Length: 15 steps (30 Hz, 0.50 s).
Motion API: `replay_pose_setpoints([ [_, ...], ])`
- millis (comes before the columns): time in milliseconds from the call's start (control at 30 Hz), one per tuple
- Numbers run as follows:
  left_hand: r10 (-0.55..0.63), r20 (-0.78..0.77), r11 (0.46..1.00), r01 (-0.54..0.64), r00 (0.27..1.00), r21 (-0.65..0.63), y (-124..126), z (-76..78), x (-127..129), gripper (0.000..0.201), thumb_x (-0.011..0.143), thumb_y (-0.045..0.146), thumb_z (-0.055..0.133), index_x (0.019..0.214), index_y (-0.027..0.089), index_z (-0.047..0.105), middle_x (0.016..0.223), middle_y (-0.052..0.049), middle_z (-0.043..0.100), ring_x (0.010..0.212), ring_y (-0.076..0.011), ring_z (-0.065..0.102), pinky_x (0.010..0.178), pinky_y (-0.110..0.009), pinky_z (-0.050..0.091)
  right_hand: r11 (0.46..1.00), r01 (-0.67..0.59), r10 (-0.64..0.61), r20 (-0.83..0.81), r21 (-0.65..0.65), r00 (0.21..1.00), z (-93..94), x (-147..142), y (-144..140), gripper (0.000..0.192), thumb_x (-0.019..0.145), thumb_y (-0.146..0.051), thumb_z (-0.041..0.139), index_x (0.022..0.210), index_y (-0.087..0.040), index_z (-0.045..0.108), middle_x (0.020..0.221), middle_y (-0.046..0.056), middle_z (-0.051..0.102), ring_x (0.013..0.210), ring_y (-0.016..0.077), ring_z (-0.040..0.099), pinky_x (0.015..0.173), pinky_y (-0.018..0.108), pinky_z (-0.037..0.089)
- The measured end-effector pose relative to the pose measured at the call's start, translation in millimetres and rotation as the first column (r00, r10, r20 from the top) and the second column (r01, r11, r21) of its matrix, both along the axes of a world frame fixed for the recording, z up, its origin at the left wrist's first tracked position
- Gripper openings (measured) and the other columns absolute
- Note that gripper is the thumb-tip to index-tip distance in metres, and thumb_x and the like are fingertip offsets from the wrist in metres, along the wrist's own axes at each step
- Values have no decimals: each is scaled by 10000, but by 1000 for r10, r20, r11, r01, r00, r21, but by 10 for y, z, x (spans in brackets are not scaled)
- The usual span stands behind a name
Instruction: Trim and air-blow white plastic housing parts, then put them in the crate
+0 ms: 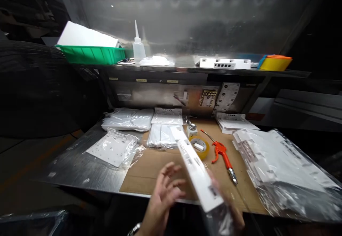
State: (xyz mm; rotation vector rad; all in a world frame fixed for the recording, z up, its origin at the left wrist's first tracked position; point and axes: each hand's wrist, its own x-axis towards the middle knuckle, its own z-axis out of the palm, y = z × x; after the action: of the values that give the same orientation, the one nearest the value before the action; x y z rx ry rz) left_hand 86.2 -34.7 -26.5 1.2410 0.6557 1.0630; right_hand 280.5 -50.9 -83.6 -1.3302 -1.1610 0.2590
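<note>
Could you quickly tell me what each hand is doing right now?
Left hand: open, fingers spread, beside the white plastic panel, holding nothing.
Right hand: closed on the panel's near end, blurred.

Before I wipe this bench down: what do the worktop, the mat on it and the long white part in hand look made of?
Worktop: probably steel, dull scuffed sheen.
Mat: matt brown, likely cardboard.
White part, held by the right hand: looks like smooth moulded plastic; blurred.

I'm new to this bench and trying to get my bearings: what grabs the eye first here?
The long white panel held edge-up over the cardboard mat, right hand beneath it, left hand open beside it. Next, the orange air blow gun right of the tape roll, and the green bin on the upper shelf's left.
</note>
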Motion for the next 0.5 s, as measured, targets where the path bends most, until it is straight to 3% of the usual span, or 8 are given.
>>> replay_pose_setpoints([
  [33, 123, 132, 975, -96, 984, -200, 34, -1, -65, 664, 994, 592, 574, 1574, 323, 397, 1584, -144, 493, 1317, -330, 610, 1030, -463, 570, 995, -88, 86, 44, 45, 995, 22, -46, 23, 439, 1050, -563, 455, 1148, -325, 811, 1173, 70, 805, 1106, 286, 774, 934, 466, 661],
  [100, 303, 284, 858, -130, 910, -498, 67, -25, -165, 872, 853, 639, 753, 1576, 332, 374, 1564, -140, 518, 1319, -361, 610, 1041, -497, 566, 924, -347, 302, 255, 159, 919, 110, -173, 104, 313, 1043, -512, 536, 1122, -393, 814, 1126, 20, 818, 1170, 274, 752, 1019, 482, 626],
  [133, 335, 299, 820, -121, 894, -559, 67, -52, -204, 953, 801, 606, 823, 1584, 337, 351, 1516, -140, 567, 1291, -363, 631, 1026, -498, 577, 850, -496, 395, 409, 177, 823, 166, -245, 156, 261, 1035, -458, 585, 1195, -414, 786, 1150, 7, 811, 1218, 267, 730, 1058, 478, 604],
  [200, 416, 264, 759, -172, 870, -627, 61, -137, -284, 987, 747, 462, 906, 1567, 319, 376, 1346, -131, 684, 1205, -350, 683, 983, -476, 602, 686, -720, 481, 676, 107, 559, 267, -385, 261, 397, 1026, -330, 630, 1414, -407, 650, 1292, 15, 753, 1308, 261, 671, 1099, 459, 576],
  [267, 518, 213, 705, -272, 829, -655, 92, -246, -418, 898, 721, 323, 922, 1498, 280, 473, 1203, -110, 740, 1122, -328, 719, 941, -438, 624, 616, -787, 477, 777, 37, 410, 307, -485, 342, 523, 1006, -286, 656, 1513, -370, 556, 1400, 36, 686, 1363, 272, 623, 1128, 474, 548],
  [367, 705, 147, 622, -505, 694, -598, 281, -387, -815, 632, 745, 238, 866, 1329, 234, 625, 1075, -88, 755, 961, -277, 747, 823, -380, 656, 641, -762, 439, 769, 94, 464, 205, -497, 401, 537, 953, -237, 686, 1471, -351, 605, 1421, 48, 675, 1375, 305, 611, 1141, 558, 517],
  [433, 866, 83, 461, -725, 492, -512, 499, -438, -1189, 483, 754, 151, 798, 1222, 202, 685, 1000, -76, 746, 826, -226, 734, 705, -318, 651, 723, -681, 416, 714, 116, 563, 56, -410, 421, 516, 934, -164, 656, 1423, -330, 648, 1411, 61, 687, 1356, 310, 631, 1117, 577, 537],
  [500, 932, 62, 342, -815, 356, -467, 747, -464, -1561, 506, 758, 81, 747, 1233, 235, 663, 1017, -36, 729, 810, -163, 708, 668, -232, 617, 818, -568, 381, 654, 91, 654, -115, -284, 446, 457, 944, -123, 617, 1353, -313, 696, 1380, 69, 710, 1301, 302, 676, 1060, 561, 589],
])
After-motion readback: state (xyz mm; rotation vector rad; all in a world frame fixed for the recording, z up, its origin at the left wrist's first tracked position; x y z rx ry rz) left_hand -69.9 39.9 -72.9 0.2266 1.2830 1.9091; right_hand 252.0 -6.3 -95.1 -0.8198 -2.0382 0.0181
